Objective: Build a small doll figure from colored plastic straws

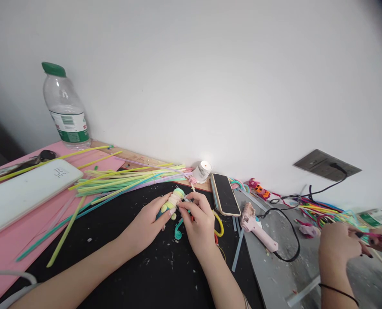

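A small figure of fuzzy pipe cleaners (177, 195), yellow-green and cream with some blue low down, lies tilted in my left hand (147, 216). The thumb and fingers of that hand close around its lower body. My right hand (199, 219) is pinched at the figure's right side, its fingertips touching it; whatever lies between them is hidden. Just below the fingers, a curled teal pipe cleaner (178, 234) rests on the black mat (139, 266). A yellow pipe cleaner loop (221, 224) shows beside my right hand.
Pipe cleaners (113, 184) spread left, by a white power bank (26, 193) and plastic bottle (65, 111). Right stand a white cup (202, 172), a phone (225, 195) and a corded pink glue gun (258, 229). Another person's hands (342, 244) work at far right.
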Demonstrator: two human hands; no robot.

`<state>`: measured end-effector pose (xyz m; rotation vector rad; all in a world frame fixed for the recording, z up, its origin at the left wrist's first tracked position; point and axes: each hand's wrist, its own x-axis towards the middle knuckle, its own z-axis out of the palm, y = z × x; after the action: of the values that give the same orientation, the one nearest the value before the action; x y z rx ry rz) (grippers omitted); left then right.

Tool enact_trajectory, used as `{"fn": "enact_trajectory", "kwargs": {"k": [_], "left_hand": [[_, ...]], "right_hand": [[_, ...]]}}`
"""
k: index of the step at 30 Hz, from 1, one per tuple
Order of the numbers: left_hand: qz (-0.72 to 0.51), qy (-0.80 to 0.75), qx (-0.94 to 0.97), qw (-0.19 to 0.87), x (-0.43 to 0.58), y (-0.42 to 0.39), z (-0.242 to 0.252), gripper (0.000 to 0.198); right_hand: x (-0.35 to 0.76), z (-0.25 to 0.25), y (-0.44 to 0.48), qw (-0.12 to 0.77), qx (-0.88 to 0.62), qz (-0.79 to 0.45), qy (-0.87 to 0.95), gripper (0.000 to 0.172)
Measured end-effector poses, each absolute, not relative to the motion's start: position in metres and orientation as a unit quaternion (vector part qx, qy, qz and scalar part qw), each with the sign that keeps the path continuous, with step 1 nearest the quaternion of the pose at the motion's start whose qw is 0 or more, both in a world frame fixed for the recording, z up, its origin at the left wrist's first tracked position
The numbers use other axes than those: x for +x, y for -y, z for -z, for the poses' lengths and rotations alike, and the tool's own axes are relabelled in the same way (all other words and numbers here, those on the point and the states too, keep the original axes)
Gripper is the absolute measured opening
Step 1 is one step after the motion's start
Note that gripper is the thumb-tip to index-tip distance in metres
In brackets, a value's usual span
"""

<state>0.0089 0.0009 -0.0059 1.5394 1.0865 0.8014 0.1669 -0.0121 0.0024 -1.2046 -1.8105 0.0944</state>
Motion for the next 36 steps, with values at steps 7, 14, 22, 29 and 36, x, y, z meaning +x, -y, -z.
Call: {"fn": "enact_trajectory", "kwargs": {"k": [7,14,22,29,36], "left_hand": [[-0.340,-0.453,0.644,0.514,0.0093,-0.0017,0.0054,0.053],[-0.342,-0.451,0.641,0.519,0.0085,-0.0038,0.0074,0.055],[-0.337,-0.454,0.638,0.523,0.0093,-0.0009,0.0067,0.055],[-0.339,-0.449,0.632,0.533,0.0092,-0.0029,0.0078,0.055],[-0.342,-0.452,0.635,0.525,0.0085,-0.0034,0.0084,0.053]], "right_hand": [[0.1667,-0.0023,0.0118,0.465,-0.488,-0.037,0.738,0.018],[0.1692,-0.0032,0.0125,0.475,-0.484,-0.028,0.734,0.018],[0.1670,-0.0022,0.0121,0.471,-0.480,-0.021,0.740,0.017],[0.1664,-0.0023,0.0117,0.475,-0.482,-0.031,0.736,0.016],[0.1674,-0.0031,0.0120,0.484,-0.481,-0.039,0.730,0.017]]}}
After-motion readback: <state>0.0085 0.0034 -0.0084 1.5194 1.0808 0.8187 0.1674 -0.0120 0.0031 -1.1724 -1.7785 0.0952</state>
